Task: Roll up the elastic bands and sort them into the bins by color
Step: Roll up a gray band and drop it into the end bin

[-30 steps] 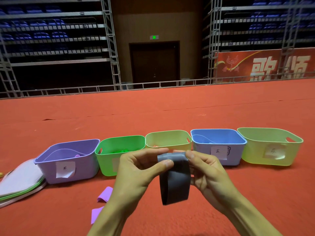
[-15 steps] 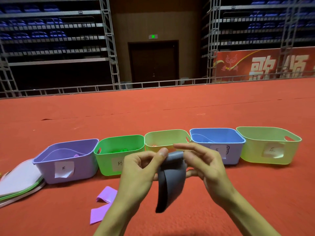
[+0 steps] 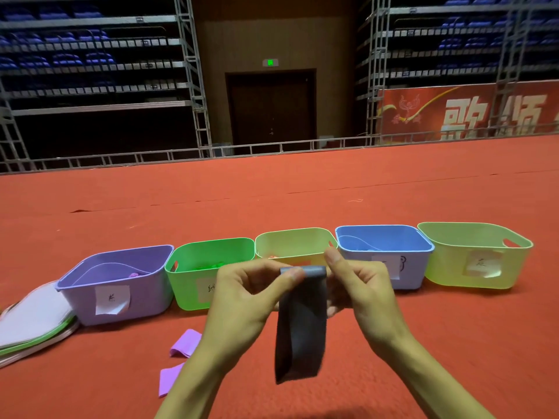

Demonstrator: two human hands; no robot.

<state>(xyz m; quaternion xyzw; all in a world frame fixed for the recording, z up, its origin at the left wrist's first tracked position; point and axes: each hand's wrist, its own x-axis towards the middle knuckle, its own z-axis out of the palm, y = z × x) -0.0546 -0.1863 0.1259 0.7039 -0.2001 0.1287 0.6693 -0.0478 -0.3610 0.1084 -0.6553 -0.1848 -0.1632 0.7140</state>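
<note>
Pinching grey elastic band [image 3: 301,328] at its top edge with left hand [image 3: 245,300] and right hand [image 3: 363,291], above red carpet [image 3: 272,201], in front of pale yellow bin [image 3: 290,240]. Purple bands [image 3: 185,343] on carpet, lower left. Behind: purple bin [image 3: 121,297] holding a pink roll, green bin [image 3: 187,285], blue bin [image 3: 408,267], lime bin [image 3: 453,273].

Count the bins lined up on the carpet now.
5, in one row, left to right: purple bin, green bin, pale yellow bin partly behind the left hand and right hand, blue bin, yellow-green bin far right. None seem hidden.
</note>
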